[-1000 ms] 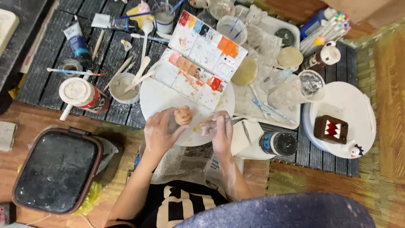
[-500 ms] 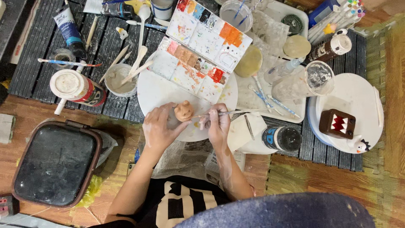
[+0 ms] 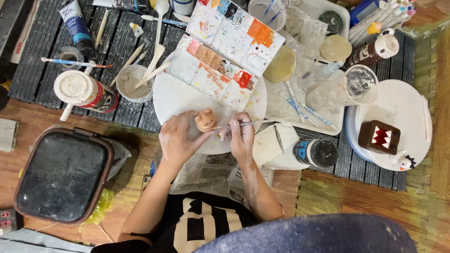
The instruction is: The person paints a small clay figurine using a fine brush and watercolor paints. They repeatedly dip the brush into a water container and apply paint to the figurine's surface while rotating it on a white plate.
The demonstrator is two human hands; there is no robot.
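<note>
Left hand (image 3: 177,140) fingers are curled around the small terracotta-coloured clay figurine (image 3: 205,120), now raised a touch higher over the round white plate (image 3: 176,98) at frame centre than half a second ago. Right hand (image 3: 241,136) fingers are pinched narrow on the thin paintbrush (image 3: 243,123), its tip now at the figurine's side, so painting looks under way. Just above sits the open white paint palette (image 3: 232,40); the grey cup of tools (image 3: 133,84) stands upper left, the brown block figure (image 3: 379,137) far right. Nothing blocks the hands.
</note>
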